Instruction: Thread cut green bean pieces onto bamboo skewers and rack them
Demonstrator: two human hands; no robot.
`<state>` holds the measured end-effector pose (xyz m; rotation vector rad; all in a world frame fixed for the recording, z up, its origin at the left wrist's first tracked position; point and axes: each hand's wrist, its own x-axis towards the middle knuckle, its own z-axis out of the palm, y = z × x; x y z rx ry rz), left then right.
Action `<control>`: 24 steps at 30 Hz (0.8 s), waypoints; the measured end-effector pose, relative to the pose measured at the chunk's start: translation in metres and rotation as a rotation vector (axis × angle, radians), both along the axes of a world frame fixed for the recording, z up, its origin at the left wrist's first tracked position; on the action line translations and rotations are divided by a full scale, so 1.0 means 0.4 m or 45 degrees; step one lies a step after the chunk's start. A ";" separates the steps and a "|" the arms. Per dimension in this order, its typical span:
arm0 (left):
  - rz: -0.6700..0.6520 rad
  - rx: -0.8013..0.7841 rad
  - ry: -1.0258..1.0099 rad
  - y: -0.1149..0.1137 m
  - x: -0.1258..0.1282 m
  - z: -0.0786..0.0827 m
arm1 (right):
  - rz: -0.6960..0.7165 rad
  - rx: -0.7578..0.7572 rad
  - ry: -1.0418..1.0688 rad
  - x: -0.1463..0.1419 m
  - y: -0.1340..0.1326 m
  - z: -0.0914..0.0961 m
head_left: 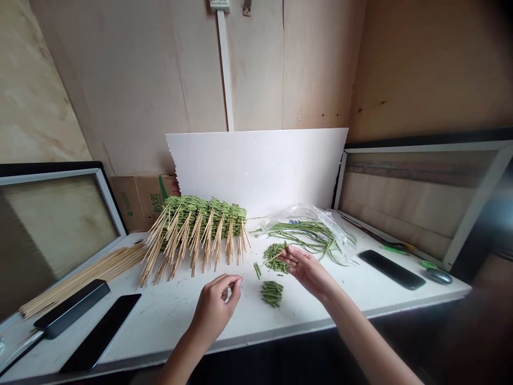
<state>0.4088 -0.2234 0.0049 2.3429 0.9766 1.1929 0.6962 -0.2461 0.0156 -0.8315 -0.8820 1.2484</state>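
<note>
My right hand [303,269] is closed in a pinch on a thin bamboo skewer [269,260], which slants down to the left over a loose pile of cut green bean pieces [276,263]. Thumb and forefinger of my left hand [219,297] are pressed together above the white table; whatever may be between them is too small to make out. Between the hands, a neat row of cut bean pieces [272,293] lies near the table's front. A few separate pieces [257,270] rest just left of the pile.
Stacked bean skewers [204,219] stand at the back left, sticks pointing forward. Bare skewers [88,275], a black box [72,307] and a dark phone-like slab [102,331] lie left. Long beans [300,232] in a plastic bag, a phone [391,269] and a mouse [439,276] lie right.
</note>
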 end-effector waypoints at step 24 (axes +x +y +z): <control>0.002 0.086 0.025 -0.006 0.002 0.008 | -0.273 0.126 -0.284 -0.038 -0.011 0.008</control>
